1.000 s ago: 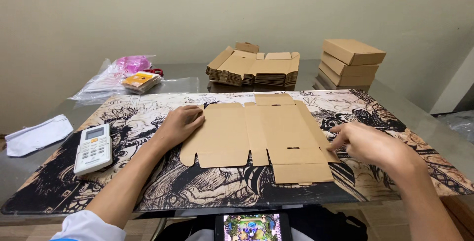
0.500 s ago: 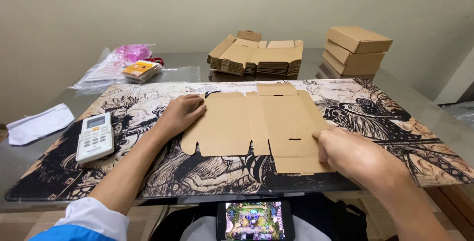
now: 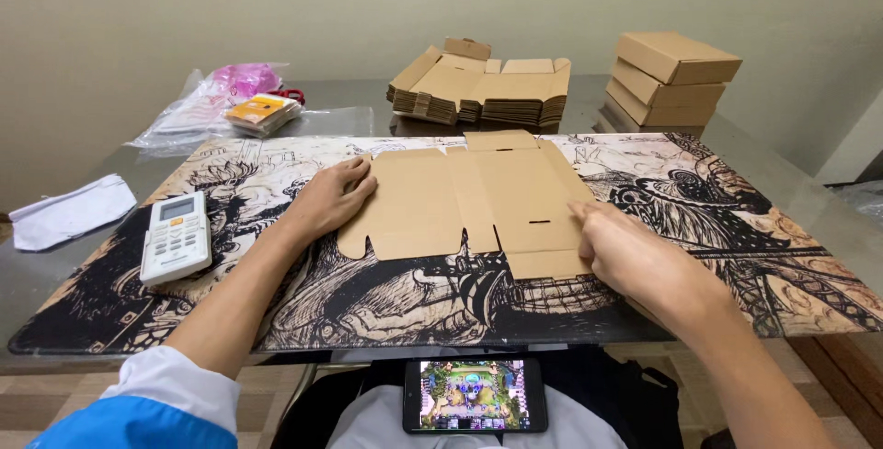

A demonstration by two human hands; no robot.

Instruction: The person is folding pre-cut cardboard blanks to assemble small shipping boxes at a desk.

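The flat brown cardboard box blank point(image 3: 478, 201) lies unfolded on the counter's printed black-and-white mat point(image 3: 754, 228). The right hand point(image 3: 635, 256) has slid up onto its right flap, loosely curled, grasping nothing; the left hand point(image 3: 331, 199) still presses flat and released on its left edge.

Matt brown cardboard blank point(image 3: 478, 196) on printed cloth-like mat point(image 3: 736, 228); glossy glass tabletop point(image 3: 349, 122).

Soft even indoor light, sharp focus
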